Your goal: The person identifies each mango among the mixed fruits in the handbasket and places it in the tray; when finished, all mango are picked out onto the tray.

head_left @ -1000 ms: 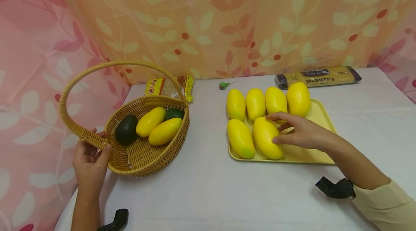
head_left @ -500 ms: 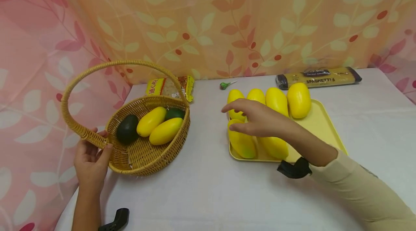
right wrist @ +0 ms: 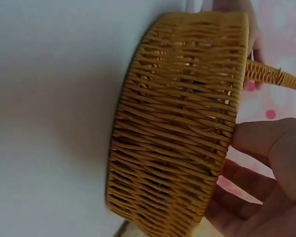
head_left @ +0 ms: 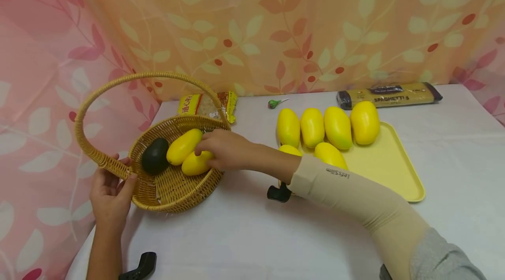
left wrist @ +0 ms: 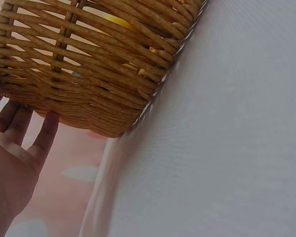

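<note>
A wicker basket (head_left: 177, 199) with a tall arched handle stands at the left, holding two yellow mangoes (head_left: 183, 146) and a dark avocado (head_left: 155, 156). A second dark fruit at its far side is mostly hidden behind my right hand. My left hand (head_left: 112, 194) grips the basket at the handle's base, thumb over the rim. My right hand (head_left: 226, 150) reaches over the right rim, its fingers above the nearer mango (head_left: 196, 164); the right wrist view shows thumb and fingers spread apart at the rim (right wrist: 237, 89), fingertips hidden by the wicker.
More yellow mangoes (head_left: 312, 127), several, lie on a yellow tray (head_left: 388, 161) at the right, partly behind my right forearm. A spaghetti pack (head_left: 390, 95), a lollipop (head_left: 276, 103) and a yellow food bag (head_left: 207, 105) lie along the back, before a patterned curtain.
My right hand has let go of a mango on the tray and swung left, empty, across the table to the basket. The left hand keeps its hold on the basket.
</note>
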### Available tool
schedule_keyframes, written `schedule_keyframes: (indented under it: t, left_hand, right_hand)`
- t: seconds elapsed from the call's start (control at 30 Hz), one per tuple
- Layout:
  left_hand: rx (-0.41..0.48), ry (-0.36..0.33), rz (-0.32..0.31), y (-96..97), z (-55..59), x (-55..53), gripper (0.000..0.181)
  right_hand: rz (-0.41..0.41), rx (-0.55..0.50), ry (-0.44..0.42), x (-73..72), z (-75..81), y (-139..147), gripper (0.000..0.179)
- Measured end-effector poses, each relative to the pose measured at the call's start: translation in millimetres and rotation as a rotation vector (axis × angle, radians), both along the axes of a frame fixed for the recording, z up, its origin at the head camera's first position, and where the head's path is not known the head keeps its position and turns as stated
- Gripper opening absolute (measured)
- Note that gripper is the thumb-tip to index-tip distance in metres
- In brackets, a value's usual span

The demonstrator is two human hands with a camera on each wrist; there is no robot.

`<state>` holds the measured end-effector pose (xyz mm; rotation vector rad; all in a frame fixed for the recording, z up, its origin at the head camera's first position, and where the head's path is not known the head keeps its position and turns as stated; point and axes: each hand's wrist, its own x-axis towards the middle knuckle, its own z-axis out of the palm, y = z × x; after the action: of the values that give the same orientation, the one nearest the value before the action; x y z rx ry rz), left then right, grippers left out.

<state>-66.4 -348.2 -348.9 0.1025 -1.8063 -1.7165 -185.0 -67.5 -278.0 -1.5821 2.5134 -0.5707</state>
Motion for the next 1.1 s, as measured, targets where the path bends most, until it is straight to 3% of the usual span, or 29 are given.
schedule_keyframes:
  t: [0.23, 0.47, 0.63, 0.83, 1.1]
  left_hand:
    - [-0.028, -0.003, -0.003, 1.9, 1.5, 1.1, 0.057]
    - [-0.006, 0.005, -0.009, 3.4, 2.4, 0.0, 0.057]
    - [-0.007, -0.006, -0.004, 3.1, 2.8, -0.8, 0.057]
    - [-0.043, -0.014, 0.011, 0.7, 2.8, -0.1, 0.057]
    - [-0.051, 0.005, 0.003, 1.1, 1.7, 1.2, 0.057]
  right_hand:
    - [-0.039, 0.248, -0.058, -8.1, 5.9, -29.1, 0.046]
    - [-0.022, 0.285, -0.045, -6.3, 5.1, -36.8, 0.050]
    - [-0.029, 0.166, -0.143, -9.5, -0.2, -26.2, 0.057]
    - [-0.109, -0.050, -0.308, -12.8, -0.7, -10.5, 0.057]
    - [-0.121, -0.306, -0.589, -10.1, -1.0, 3.5, 0.053]
